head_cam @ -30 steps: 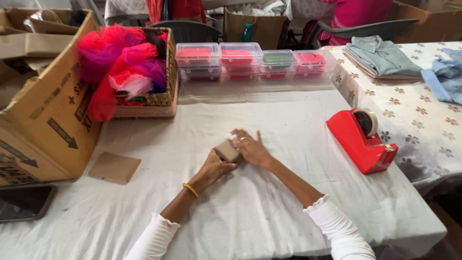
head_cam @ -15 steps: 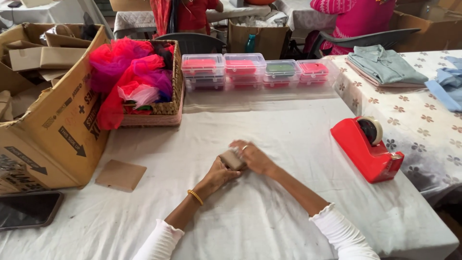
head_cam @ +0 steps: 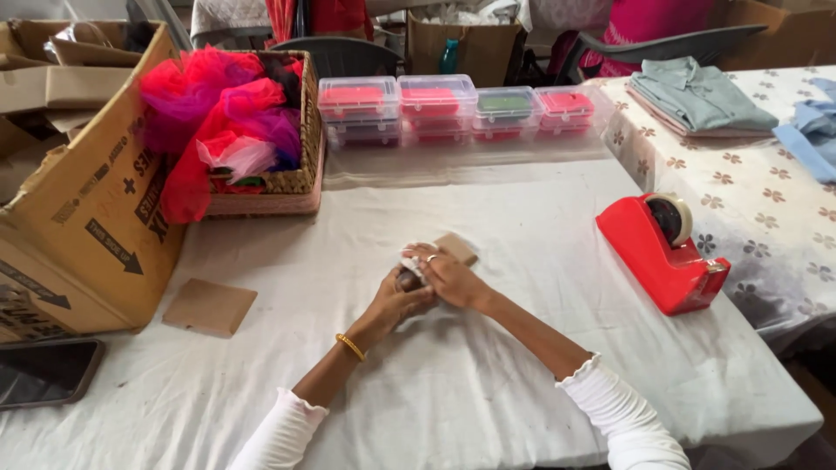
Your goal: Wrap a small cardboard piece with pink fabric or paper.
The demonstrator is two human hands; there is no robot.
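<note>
Left hand (head_cam: 402,300) and right hand (head_cam: 450,278), head view: pressed together mid-bench, fingers closed around a small brown paper packet (head_cam: 455,248) with a white scrap at its edge. Surrounding items on the white-clothed bench (head_cam: 488,383): red tape dispenser (head_cam: 662,252) to the right, flat brown paper piece (head_cam: 209,306) to the left, wicker basket (head_cam: 292,187) of bright netting behind.

Both hands (head_cam: 427,283) clasp a small brown packet (head_cam: 455,247); red tape dispenser (head_cam: 666,252) nearby

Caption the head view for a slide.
Both hands, left and right, hold a small brown packet on a white table near a red tape dispenser.
</note>
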